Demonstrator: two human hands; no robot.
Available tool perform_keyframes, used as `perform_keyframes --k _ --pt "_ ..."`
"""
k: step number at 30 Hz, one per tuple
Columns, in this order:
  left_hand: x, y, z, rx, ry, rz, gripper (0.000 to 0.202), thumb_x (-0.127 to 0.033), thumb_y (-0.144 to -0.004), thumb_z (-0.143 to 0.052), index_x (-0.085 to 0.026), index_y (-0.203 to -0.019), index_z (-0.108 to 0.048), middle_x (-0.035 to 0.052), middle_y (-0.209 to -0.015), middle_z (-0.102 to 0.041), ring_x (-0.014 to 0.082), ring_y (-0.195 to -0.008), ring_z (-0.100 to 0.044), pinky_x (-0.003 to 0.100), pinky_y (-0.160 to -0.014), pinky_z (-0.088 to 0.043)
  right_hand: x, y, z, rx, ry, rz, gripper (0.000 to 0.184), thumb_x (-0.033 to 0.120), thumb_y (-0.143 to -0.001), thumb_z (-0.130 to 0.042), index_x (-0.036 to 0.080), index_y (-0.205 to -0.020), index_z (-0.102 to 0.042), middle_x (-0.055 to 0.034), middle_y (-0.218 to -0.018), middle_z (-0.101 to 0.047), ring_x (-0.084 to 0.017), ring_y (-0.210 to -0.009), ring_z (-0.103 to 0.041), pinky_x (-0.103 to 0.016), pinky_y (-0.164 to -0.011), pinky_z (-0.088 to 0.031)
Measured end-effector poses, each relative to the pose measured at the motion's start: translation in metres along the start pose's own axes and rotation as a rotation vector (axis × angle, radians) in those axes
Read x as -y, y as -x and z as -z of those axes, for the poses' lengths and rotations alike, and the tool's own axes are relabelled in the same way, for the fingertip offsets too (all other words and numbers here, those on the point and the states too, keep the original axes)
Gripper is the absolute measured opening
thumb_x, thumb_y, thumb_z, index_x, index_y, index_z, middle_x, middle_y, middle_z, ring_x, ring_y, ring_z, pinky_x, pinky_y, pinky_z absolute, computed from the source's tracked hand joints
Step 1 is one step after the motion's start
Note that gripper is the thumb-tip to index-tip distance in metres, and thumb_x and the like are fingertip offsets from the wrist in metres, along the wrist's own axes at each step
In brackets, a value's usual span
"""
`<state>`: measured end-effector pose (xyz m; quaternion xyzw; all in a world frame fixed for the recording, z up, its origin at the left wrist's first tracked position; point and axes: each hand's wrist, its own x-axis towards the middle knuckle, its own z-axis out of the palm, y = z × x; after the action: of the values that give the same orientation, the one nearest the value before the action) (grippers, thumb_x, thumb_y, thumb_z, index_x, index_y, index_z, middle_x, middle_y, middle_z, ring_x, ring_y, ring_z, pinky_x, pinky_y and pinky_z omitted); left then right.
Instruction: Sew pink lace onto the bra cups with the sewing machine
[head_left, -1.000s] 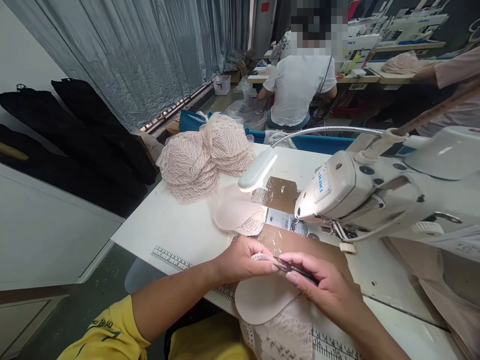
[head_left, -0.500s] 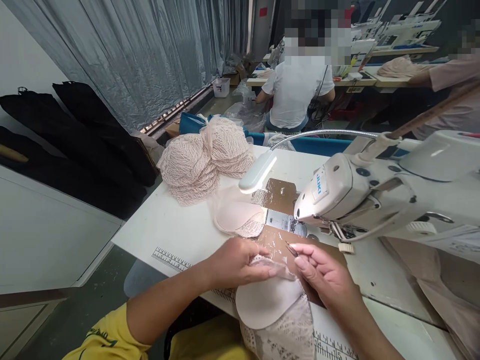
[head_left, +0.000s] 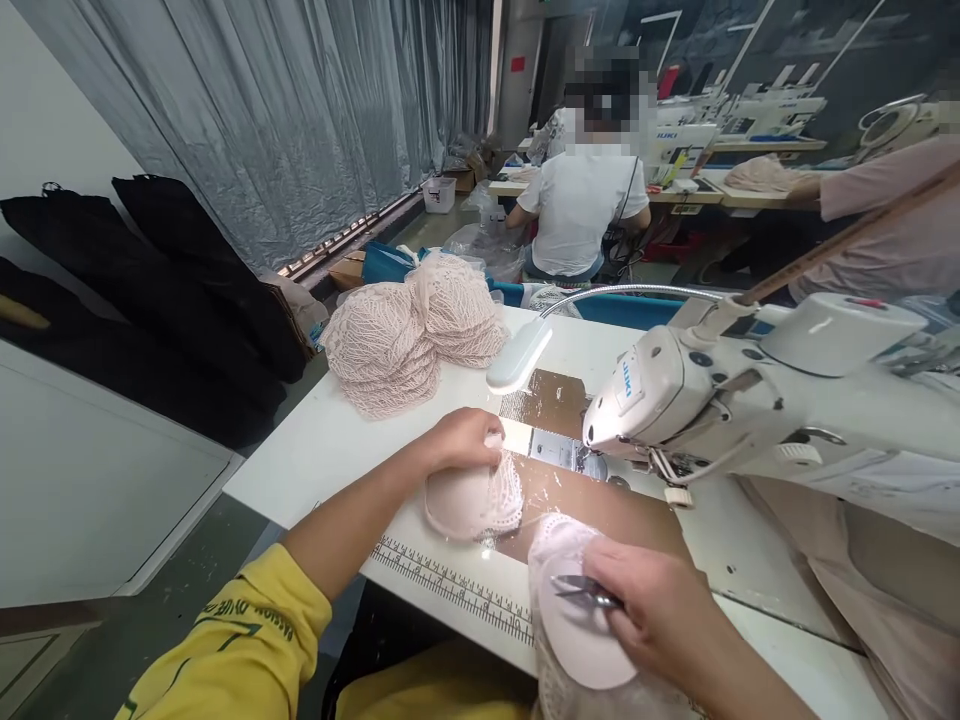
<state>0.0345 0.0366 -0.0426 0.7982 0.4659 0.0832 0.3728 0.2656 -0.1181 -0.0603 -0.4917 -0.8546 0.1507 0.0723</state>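
My left hand (head_left: 466, 438) is closed on the upper edge of a beige lace bra cup (head_left: 457, 500), lifted near the sewing machine's needle plate. In my right hand (head_left: 637, 590) are small metal thread snips (head_left: 585, 590), blades pointing left. Beneath the snips, a second lace bra cup (head_left: 592, 650) with a pale smooth lining hangs at the table's front edge. The right fingers touch its lace border; whether they pinch it I cannot tell. A thin thread seems to run between the two cups.
A white sewing machine (head_left: 675, 390) stands on the right, with a lamp (head_left: 519, 355) beside its head. Stacked lace cups (head_left: 379, 345) sit at the table's back left. A printed ruler (head_left: 457, 590) lines the front edge. A co-worker in a white shirt (head_left: 581, 210) sits beyond.
My left hand has let go of the nearer cup and taken hold of the one by the needle plate, pulling it nearer. My right hand has moved down with the snips.
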Motion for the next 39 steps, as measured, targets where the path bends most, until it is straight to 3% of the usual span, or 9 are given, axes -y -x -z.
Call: perform_keyframes --k 3,6,9,12,15,17,24,33,39 --pt "0.003 0.011 -0.004 0.108 0.173 -0.035 0.02 -0.029 -0.074 -0.057 -0.014 -0.083 -0.067 0.0036 -0.081 -0.067 0.0179 -0.075 -0.062 0.023 -0.063 -0.044 -0.013 0.008 0.008 -0.038 -0.223 -0.142 0.014 0.013 -0.07 -0.046 0.023 -0.063 -0.052 -0.0012 -0.062 -0.061 -0.018 -0.058 -0.057 -0.028 -0.052 -0.04" --pt "0.002 0.019 -0.006 0.149 0.405 -0.053 0.026 -0.037 -0.078 -0.057 -0.014 -0.086 -0.064 0.0032 -0.08 -0.065 0.0147 -0.071 -0.061 0.022 -0.062 -0.046 -0.011 -0.001 0.012 -0.161 -0.561 -0.321 0.023 0.034 -0.087 -0.044 0.023 -0.09 -0.064 -0.0056 -0.087 -0.071 -0.023 -0.081 -0.065 -0.034 -0.069 -0.051" --pt "-0.001 0.02 -0.008 0.145 0.714 -0.024 0.026 -0.039 -0.073 -0.065 -0.014 -0.08 -0.062 0.0017 -0.074 -0.061 0.0125 -0.064 -0.057 0.022 -0.059 -0.044 0.001 -0.022 0.01 -0.215 -0.789 -0.449 0.044 0.05 -0.083 -0.054 0.022 -0.115 -0.061 -0.0101 -0.112 -0.068 -0.028 -0.107 -0.061 -0.038 -0.087 -0.05" --pt "-0.002 0.02 -0.009 0.116 0.861 -0.01 0.023 -0.036 -0.072 -0.067 -0.014 -0.077 -0.061 0.0004 -0.071 -0.059 0.0109 -0.061 -0.054 0.022 -0.058 -0.042 0.013 -0.042 0.006 -0.146 -0.883 -0.44 0.049 0.049 -0.078 -0.062 0.02 -0.117 -0.059 -0.0105 -0.116 -0.066 -0.027 -0.108 -0.06 -0.036 -0.088 -0.049" --pt "0.002 0.02 -0.006 0.092 0.84 -0.035 0.015 -0.028 -0.073 -0.062 -0.015 -0.081 -0.062 -0.0008 -0.073 -0.058 0.0091 -0.061 -0.051 0.02 -0.058 -0.04 0.02 -0.051 0.001 -0.115 -0.891 -0.423 0.027 0.047 -0.082 -0.057 0.02 -0.087 -0.062 -0.0033 -0.083 -0.065 -0.021 -0.078 -0.061 -0.031 -0.069 -0.049" --pt "0.004 0.021 -0.003 0.09 0.708 -0.087 0.017 -0.02 -0.071 -0.059 -0.016 -0.088 -0.063 -0.0011 -0.077 -0.059 0.0085 -0.061 -0.05 0.02 -0.058 -0.038 0.021 -0.052 -0.002 -0.143 -0.895 -0.435 0.03 0.047 -0.084 -0.054 0.021 -0.07 -0.053 0.0024 -0.064 -0.051 -0.015 -0.061 -0.05 -0.028 -0.058 -0.042" --pt "-0.005 0.023 -0.01 0.025 0.154 -0.329 0.044 -0.041 -0.061 -0.078 -0.019 -0.098 -0.066 0.0006 -0.091 -0.065 0.016 -0.081 -0.056 0.023 -0.069 -0.039 0.015 -0.048 -0.002 -0.116 -0.961 -0.391 0.028 0.046 -0.085 -0.055 0.02 -0.076 -0.055 0.0039 -0.066 -0.041 -0.012 -0.062 -0.038 -0.025 -0.057 -0.034" --pt "-0.001 0.016 -0.03 0.393 0.57 -0.228 0.032 -0.042 -0.074 -0.072 -0.013 -0.087 -0.069 0.0026 -0.082 -0.065 0.0135 -0.075 -0.058 0.021 -0.065 -0.043 0.009 -0.043 -0.004 -0.167 -0.993 -0.409 0.03 0.049 -0.084 -0.056 0.021 -0.094 -0.062 -0.0014 -0.081 -0.062 -0.016 -0.073 -0.056 -0.025 -0.066 -0.046" --pt "-0.006 0.018 -0.028 0.478 0.746 -0.116 0.029 -0.037 -0.074 -0.072 -0.014 -0.091 -0.072 0.0037 -0.081 -0.068 0.0144 -0.073 -0.06 0.023 -0.068 -0.046 -0.008 -0.034 -0.006 -0.271 -0.94 -0.396 0.044 0.054 -0.087 -0.049 0.02 -0.111 -0.065 -0.0055 -0.079 -0.069 -0.019 -0.074 -0.064 -0.03 -0.071 -0.052"
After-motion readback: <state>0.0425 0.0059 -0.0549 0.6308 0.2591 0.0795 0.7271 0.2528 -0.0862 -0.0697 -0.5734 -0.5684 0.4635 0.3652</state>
